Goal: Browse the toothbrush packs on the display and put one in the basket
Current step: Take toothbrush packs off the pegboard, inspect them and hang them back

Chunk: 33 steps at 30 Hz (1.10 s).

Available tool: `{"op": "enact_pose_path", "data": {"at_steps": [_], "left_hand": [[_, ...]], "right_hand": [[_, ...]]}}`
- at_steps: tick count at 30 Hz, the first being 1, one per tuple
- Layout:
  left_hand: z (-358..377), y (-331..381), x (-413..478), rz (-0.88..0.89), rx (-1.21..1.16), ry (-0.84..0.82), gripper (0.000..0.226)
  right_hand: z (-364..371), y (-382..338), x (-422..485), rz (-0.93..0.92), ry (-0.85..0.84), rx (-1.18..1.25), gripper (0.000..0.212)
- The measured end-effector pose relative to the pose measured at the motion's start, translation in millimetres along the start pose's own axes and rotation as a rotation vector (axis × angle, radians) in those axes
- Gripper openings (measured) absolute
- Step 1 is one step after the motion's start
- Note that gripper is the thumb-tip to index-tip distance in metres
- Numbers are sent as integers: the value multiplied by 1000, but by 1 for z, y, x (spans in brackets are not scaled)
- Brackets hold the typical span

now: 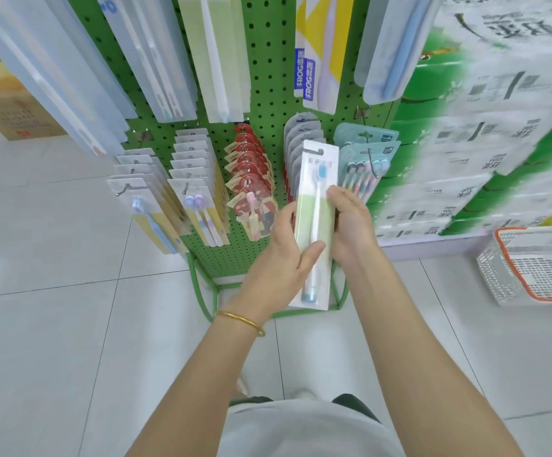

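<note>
Head view looks down on both hands, which hold one toothbrush pack point(314, 209) between them in front of the green pegboard display point(268, 77). The pack stands nearly upright, brush head at the top, with a blue-and-white brush against a pale green card. The left hand point(284, 255) grips it from the left side: its thumb lies across the front of the lower half and its fingers are tucked behind, out of sight. The right hand point(350, 222) pinches the right edge a little higher up, thumb tip on the front and the other fingers curled round the back. A gold bangle point(240, 319) sits on the left wrist.

Behind the pack, rows of other packs hang on hooks. A red-carded row point(251, 166) is at the middle, teal multi-brush cards point(367, 156) are just right of the held pack, and long pale packs hang above.

The basket point(495, 275) – white mesh with an orange rim – rests on the tiled floor point(70, 324) well off to the right, apart from both hands, and the pack is not in it. Stacked green-and-white packages point(498, 127) rise behind it, too blurred to read. A cardboard box point(14, 113) stands on the floor at far left.
</note>
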<state>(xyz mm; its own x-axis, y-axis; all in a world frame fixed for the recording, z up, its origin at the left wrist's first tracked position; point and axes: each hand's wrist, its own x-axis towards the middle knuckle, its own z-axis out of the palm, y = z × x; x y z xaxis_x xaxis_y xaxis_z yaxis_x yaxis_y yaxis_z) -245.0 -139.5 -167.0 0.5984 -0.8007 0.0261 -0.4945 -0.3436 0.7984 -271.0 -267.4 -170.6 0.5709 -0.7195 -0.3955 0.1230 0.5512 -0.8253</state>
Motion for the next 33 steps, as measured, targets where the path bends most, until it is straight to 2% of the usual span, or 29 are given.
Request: {"op": "enact_pose_path", "data": {"at_steps": [2,4,9,11,13,16,18,21,24,28,33], "left_hand": [[0,1,-3,14,112,-66,66],[5,2,-6,21,217,-113,67],[18,2,-3,0,327,-93,90],[20,3,-1,-6,348,-118,92],[20,8,1,-31,244,-179,85],[16,13,5,-136,-81,-246,65],[14,13,7,-258,-313,-239,55],[11,8,7,-382,-545,-229,46],[11,3,5,-419,-606,-228,31],[14,3,2,-445,-574,-245,20],[7,11,13,-337,-421,-113,28]], "right_hand": [[-2,-5,3,-7,45,45,4],[-3,-12,7,-11,65,81,10],[-4,-18,8,-7,80,170,9],[-8,-16,7,7,86,179,13],[-11,-18,6,30,63,179,17],[-19,-18,4,94,-4,161,23],[-25,-16,3,60,-3,124,9],[-30,-12,1,-6,-27,-2,21],[-32,-9,-3,-45,-60,-181,19],[-35,-11,-5,-73,-107,-218,14],[-37,-22,-13,-76,-264,-242,13]]}}
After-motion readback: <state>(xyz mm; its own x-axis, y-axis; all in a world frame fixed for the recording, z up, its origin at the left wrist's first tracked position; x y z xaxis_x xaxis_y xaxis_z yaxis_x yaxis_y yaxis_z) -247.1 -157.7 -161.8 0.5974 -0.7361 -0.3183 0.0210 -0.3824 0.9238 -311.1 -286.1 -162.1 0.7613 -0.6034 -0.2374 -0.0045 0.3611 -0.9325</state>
